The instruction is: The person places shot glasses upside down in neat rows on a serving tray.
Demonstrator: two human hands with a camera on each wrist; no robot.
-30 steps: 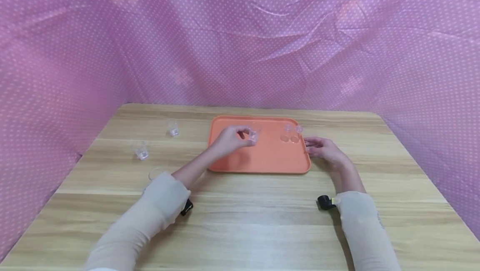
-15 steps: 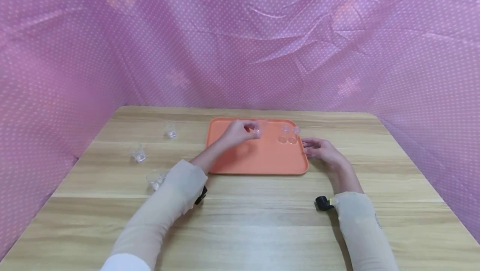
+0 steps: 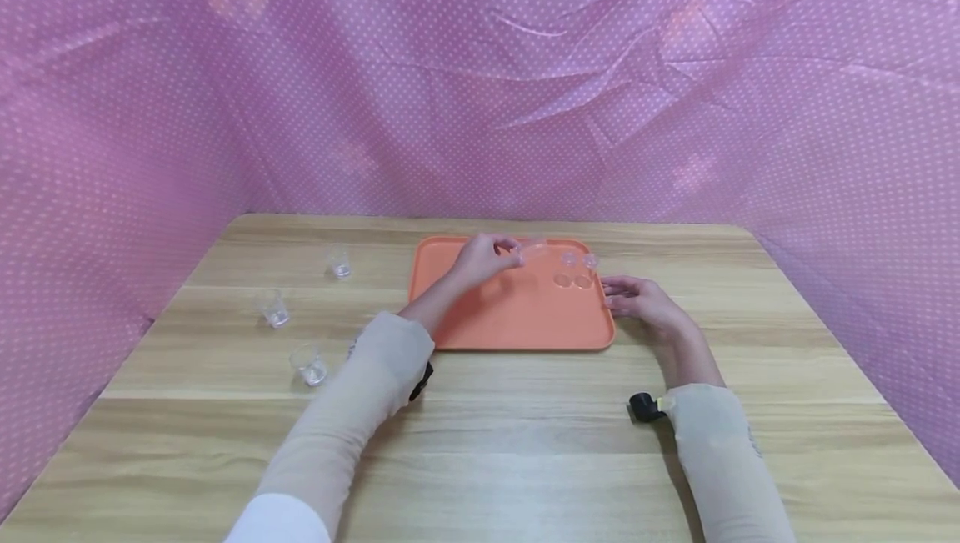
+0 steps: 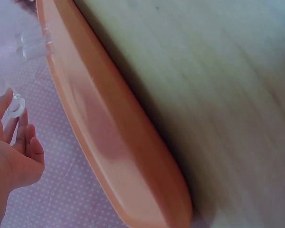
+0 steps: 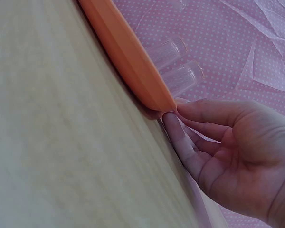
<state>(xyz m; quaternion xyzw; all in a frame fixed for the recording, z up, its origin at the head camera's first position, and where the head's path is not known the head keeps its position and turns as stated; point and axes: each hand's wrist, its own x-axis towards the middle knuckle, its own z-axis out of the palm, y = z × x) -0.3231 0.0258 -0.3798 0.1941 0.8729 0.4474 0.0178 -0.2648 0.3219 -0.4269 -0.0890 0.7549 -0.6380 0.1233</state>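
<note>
My left hand point(image 3: 483, 262) is above the back of the orange tray point(image 3: 525, 326), pinching a clear cup point(image 3: 534, 249) between thumb and fingers. In the left wrist view the cup's round base point(image 4: 16, 108) faces the camera, so it is held tilted. Two clear cups point(image 3: 567, 259) stand upside down near the tray's right end, just right of the held cup. At the tray's right edge, my right hand point(image 3: 648, 305) pinches the rim between thumb and finger, as the right wrist view shows at the tray corner point(image 5: 164, 102).
Three clear cups stand upright on the left of the wooden table point(image 3: 487, 443): a back one point(image 3: 341, 263), a middle one point(image 3: 275, 309) and a front one point(image 3: 309, 366) beside my left sleeve. A pink dotted cloth point(image 3: 480, 109) surrounds the table's back and sides.
My left hand has moved right and toward the back of the tray, and the cup in it has tipped over from more upright. The right hand keeps its place at the tray edge.
</note>
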